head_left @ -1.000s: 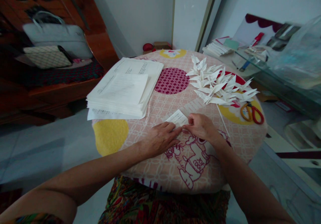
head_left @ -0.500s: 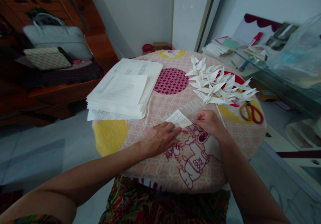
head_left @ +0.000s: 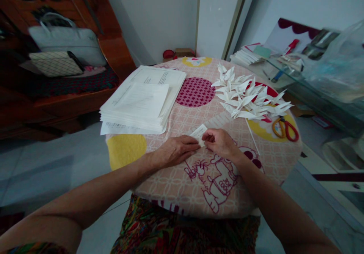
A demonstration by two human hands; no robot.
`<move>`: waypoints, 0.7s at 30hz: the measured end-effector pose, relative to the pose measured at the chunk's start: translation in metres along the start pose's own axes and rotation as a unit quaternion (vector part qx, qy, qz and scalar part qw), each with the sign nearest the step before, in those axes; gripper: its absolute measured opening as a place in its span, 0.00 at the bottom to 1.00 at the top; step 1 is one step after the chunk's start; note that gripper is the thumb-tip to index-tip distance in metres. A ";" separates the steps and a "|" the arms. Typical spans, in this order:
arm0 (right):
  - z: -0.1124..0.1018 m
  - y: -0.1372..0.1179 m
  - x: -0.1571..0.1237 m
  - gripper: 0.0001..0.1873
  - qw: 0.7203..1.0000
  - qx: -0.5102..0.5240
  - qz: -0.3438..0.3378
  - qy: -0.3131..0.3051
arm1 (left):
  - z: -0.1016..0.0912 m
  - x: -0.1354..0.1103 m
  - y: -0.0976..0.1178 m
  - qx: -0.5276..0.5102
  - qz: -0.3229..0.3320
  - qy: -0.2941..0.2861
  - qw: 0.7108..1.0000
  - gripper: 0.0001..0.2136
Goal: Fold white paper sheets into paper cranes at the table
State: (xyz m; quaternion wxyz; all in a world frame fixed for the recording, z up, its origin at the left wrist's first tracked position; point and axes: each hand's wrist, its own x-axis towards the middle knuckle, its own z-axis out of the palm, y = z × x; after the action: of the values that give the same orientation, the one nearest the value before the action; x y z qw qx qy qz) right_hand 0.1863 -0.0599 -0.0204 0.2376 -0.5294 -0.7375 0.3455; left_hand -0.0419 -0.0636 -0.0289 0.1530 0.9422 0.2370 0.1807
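A small printed piece of folded paper (head_left: 200,132) lies on the cloth-covered round table (head_left: 170,185), between my two hands. My left hand (head_left: 179,150) rests flat on the cloth, fingers stretched out, their tips at the paper's lower left edge. From the other side, my right hand (head_left: 218,141) is closed, thumb and forefinger pinching the paper's right edge. Part of the paper is hidden beneath the fingers. Beyond my right hand sits a heap of folded white paper pieces (head_left: 244,96) with pointed ends.
A thick stack of printed sheets (head_left: 139,94) stands at the table's left. Scissors (head_left: 285,128) with yellow and red handles lie near the right edge. A glass shelf (head_left: 321,110) with a plastic bag (head_left: 338,64) is at the right; a wooden bench (head_left: 113,49) holds bags at the left.
My right hand has moved left, close to my left hand, and now pinches the paper. The paper shows a narrower shape than the earlier triangle.
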 end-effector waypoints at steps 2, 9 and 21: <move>0.000 -0.002 0.000 0.09 1.000 -0.018 0.003 0.005 | -0.004 -0.003 -0.010 -0.032 0.030 -0.008 0.999 0.15; 0.004 -0.008 0.001 0.05 0.997 -0.070 -0.001 0.014 | -0.010 -0.004 -0.019 -0.089 0.065 -0.021 0.994 0.14; -0.005 -0.007 0.002 0.06 0.995 -0.081 0.052 0.016 | -0.006 -0.007 -0.020 -0.097 0.062 0.000 0.993 0.15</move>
State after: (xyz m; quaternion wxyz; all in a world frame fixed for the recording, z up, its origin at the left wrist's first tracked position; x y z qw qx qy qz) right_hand 0.1848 -0.0582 -0.0123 0.1873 -0.5900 -0.7308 0.2876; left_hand -0.0577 -0.0495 -0.0330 0.2317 0.9359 0.1595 0.2121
